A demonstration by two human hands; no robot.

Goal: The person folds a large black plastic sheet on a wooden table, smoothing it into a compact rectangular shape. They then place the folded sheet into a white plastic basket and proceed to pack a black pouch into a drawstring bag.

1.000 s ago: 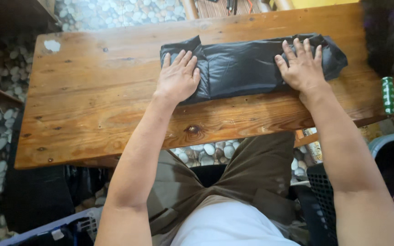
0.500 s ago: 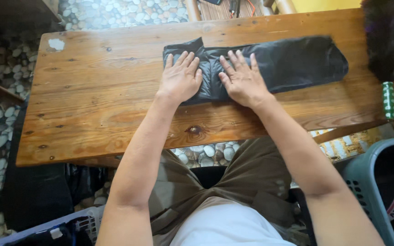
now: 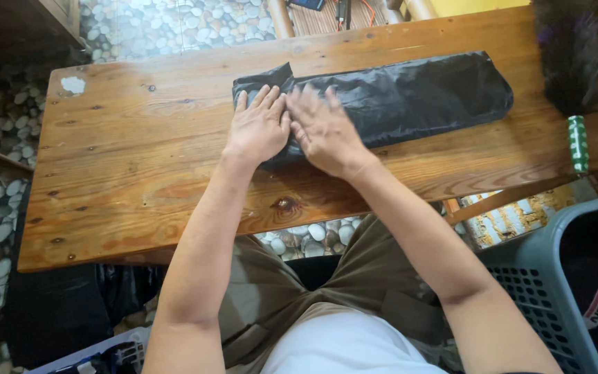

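Note:
A black, shiny folded garment (image 3: 417, 93) lies in a long strip across the far side of the wooden table (image 3: 140, 159). My left hand (image 3: 257, 128) lies flat on its left end, fingers spread. Right beside it, almost touching, my right hand (image 3: 323, 128) also presses flat on the fabric. Neither hand grips anything; both palms rest on the cloth.
A dark feather duster (image 3: 572, 55) with a green handle lies at the table's right end. A grey plastic laundry basket (image 3: 541, 277) holding dark clothes stands at the lower right. Pebble flooring surrounds the table, and dark items sit under its left side.
My right hand has slid leftward along the garment from its right end until it sits next to my left hand. The left hand has stayed in place.

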